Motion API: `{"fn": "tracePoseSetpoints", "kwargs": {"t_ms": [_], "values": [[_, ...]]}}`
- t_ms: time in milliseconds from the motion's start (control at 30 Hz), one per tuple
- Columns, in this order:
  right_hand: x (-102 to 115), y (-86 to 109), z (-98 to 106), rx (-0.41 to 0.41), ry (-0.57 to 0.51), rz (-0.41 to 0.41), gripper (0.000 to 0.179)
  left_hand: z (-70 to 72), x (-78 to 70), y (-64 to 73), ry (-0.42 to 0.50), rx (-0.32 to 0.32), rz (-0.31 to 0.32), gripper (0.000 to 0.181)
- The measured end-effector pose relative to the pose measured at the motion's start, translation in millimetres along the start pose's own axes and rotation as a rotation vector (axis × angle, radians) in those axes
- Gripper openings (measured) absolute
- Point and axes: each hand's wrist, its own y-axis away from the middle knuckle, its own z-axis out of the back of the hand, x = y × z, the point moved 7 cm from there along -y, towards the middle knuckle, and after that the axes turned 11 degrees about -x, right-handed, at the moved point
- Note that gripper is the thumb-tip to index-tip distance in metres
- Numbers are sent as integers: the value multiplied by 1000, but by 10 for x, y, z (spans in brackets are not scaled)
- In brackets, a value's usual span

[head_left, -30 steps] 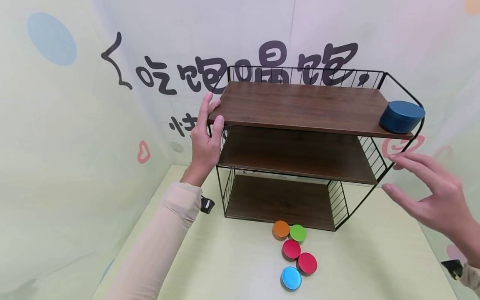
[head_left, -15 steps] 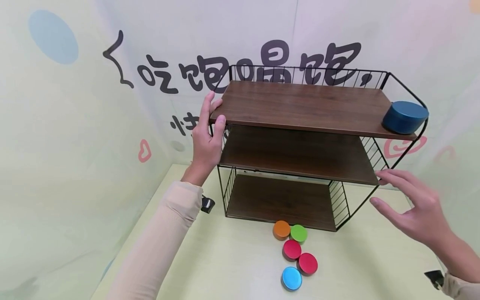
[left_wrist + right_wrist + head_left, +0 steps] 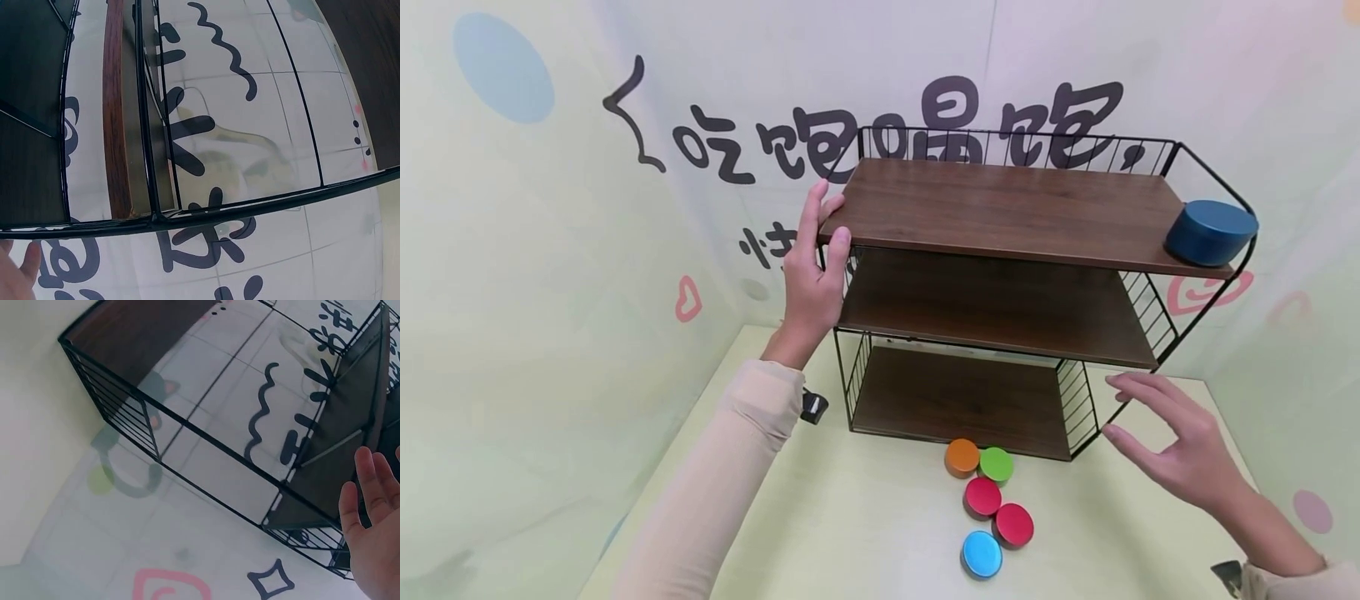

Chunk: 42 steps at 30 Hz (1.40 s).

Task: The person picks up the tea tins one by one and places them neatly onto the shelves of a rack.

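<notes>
A three-tier shelf rack, with dark wood boards and a black wire frame, stands against the back wall. My left hand holds its upper left end, thumb at the front edge of the top board and fingertips over the side. Only a bit of that hand shows in the left wrist view. Off the rack's lower right side, my right hand hangs with fingers spread and nothing in them. The right wrist view has this hand in front of the rack's frame. A dark blue round tin sits at the top board's right end.
Before the rack, small round tins stand on the pale table: an orange tin, a green tin, two red tins and a light blue tin. Printed cloth walls close in the back and sides.
My right hand has moved down and to the left, from beside the upper tier to beside the rack's lower right. The left hand has stayed on the rack.
</notes>
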Motion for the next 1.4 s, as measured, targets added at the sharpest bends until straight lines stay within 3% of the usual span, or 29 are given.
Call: {"fn": "tracePoseSetpoints", "kwargs": {"t_ms": [367,933,1400], "values": [[-94,396,-242,76,-36,-91,52,7,-54,2,-9,-4,-8,52],[-137,993,-518,220,72,-285,66,-5,-24,16,-22,-6,6,52],[-180,1341,-752,275,105,-323,60,-6,-29,11,-26,-7,9,53]]}}
